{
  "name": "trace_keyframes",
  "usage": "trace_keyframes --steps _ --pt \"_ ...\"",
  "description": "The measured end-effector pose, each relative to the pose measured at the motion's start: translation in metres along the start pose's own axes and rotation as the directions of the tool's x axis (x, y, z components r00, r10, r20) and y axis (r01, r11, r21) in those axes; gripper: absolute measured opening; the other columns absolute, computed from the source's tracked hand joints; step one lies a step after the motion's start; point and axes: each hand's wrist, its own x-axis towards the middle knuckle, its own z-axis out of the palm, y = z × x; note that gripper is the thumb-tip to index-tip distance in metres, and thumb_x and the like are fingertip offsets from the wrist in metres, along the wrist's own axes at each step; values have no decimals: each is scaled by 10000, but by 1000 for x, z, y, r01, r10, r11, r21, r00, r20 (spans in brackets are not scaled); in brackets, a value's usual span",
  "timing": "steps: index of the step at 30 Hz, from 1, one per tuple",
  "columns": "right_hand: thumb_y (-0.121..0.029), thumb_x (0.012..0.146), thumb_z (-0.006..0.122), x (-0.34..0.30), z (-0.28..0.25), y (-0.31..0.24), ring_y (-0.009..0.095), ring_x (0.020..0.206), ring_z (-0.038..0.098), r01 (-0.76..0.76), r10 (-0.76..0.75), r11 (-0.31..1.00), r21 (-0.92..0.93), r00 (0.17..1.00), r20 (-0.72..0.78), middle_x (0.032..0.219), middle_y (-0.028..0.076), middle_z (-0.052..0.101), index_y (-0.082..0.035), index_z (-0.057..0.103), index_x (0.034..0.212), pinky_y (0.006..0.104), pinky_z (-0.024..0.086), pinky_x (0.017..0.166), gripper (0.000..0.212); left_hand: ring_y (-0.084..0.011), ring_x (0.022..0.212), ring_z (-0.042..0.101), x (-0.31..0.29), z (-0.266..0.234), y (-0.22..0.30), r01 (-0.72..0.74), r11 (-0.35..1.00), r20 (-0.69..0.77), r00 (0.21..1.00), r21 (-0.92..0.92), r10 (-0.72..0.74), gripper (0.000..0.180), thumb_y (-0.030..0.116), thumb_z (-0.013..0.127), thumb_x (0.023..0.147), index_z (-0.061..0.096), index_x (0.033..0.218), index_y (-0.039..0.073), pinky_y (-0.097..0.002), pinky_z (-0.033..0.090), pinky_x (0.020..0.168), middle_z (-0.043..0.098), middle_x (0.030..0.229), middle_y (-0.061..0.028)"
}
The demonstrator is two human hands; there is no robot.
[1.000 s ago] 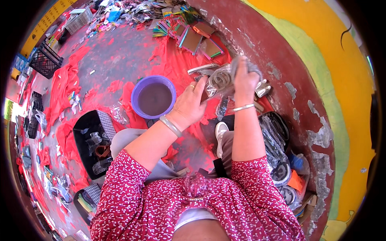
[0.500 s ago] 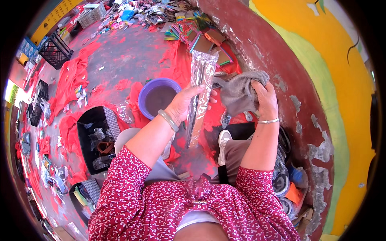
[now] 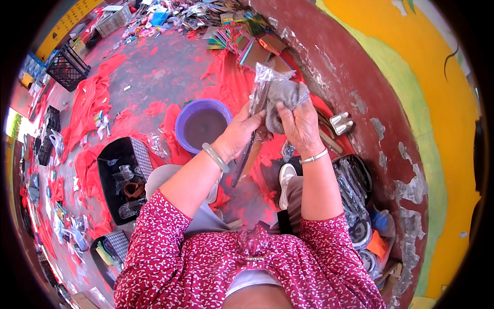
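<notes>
Crate of black lattice (image 3: pixel 68 67) sits well to the left of the purple basin (image 3: pixel 178 126) and beyond it. Nearer the wearer, to the basin's lower left, is a black box (image 3: pixel 106 172) with a checked flap; the small wrapped things inside are hard to make out. Murky liquid fills much of the basin, whose lower right rim is partly covered by the left hand (image 3: pixel 240 131).

That hand, just right of the basin, slants up and to the right from a bangled wrist, its thumb across the front of a long clear-wrapped packet (image 3: pixel 246 157), gripping it. Its other fingers are mostly hidden behind the packet, which stands tilted, top leaning right; glare blurs its upper part.

Right of the basin, a bunched grey cloth (image 3: pixel 285 95) lies against the packet's upper side. The right hand (image 3: pixel 301 129) clutches it, forearm nearly upright, knuckles toward the camera and fingers bent into the folds; where some fingertips end cannot be seen. Farther right of the basin and nearer the wearer, a dark bag (image 3: pixel 352 180) of plastic-wrapped things is partly cut off by the right forearm.
</notes>
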Motion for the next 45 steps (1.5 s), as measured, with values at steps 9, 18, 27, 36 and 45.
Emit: trace_keyframes --steps 9,18,27,36,45 --pt "-148 863 535 0 14 -8 353 1066 484 -27 40 995 99 990 -138 1105 159 560 -15 571 1105 382 355 939 278 -111 689 534 3 -3 -6 -62 989 66 996 135 54 349 187 476 935 388 1255 82 -272 472 622 543 872 -23" --pt "-176 903 490 -2 16 14 297 935 573 -531 557 815 232 828 -61 1028 133 605 -9 573 1095 327 433 858 268 -128 739 549 -3 -4 12 -107 986 138 986 129 89 334 198 486 928 423 1223 57 -261 466 656 555 924 -55" --pt "-213 906 508 8 -34 26 224 1054 533 22 688 348 937 672 -272 1140 90 558 -15 527 1133 382 409 936 302 -112 730 539 1 -20 6 -92 920 195 981 382 17 429 232 482 930 368 1303 52 -268 468 652 535 923 -45" --pt "17 779 519 1 34 -5 266 1028 531 -148 303 584 798 952 -45 1077 152 562 -56 572 1086 342 386 927 320 -92 846 529 7 -15 -3 -96 942 107 992 320 65 380 102 437 936 378 1304 32 -247 452 669 554 1077 -25" --pt "158 749 435 -13 42 -9 249 1173 415 -62 24 954 294 991 129 1274 87 446 -62 478 1241 301 302 1020 541 -163 825 574 4 -18 15 9 997 -102 995 81 -1 374 48 446 862 454 1236 24 -264 455 705 589 987 -53"
